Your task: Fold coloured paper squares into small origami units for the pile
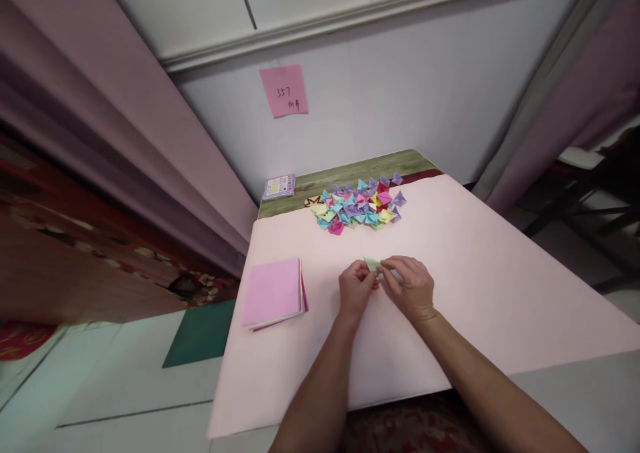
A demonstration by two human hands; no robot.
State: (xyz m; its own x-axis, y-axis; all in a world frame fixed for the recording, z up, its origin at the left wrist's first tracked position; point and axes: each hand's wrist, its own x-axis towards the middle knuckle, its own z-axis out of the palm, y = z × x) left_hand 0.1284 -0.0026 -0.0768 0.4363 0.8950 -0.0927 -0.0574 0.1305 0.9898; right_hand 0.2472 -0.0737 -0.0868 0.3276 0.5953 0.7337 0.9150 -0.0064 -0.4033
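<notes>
Between my two hands, above the pink-covered table [465,266], is a small piece of folded pale green paper [373,263]. My left hand [357,285] pinches it from the left, thumb and fingers closed together. From the right, the fingertips of my right hand [409,283] grip its other edge. The fingers hide part of the paper, so its full shape cannot be made out. Beyond my hands lies a pile of small folded paper pieces [357,206] in purple, blue, yellow, pink and green. To the left rests a stack of square paper sheets [273,291], pink on top.
A printed packet [279,186] lies at the table's far left corner, on a green wood-patterned strip [345,173]. A pink note [284,91] with handwriting hangs on the white wall. Pink curtains [165,126] hang at the left, close to the table edge.
</notes>
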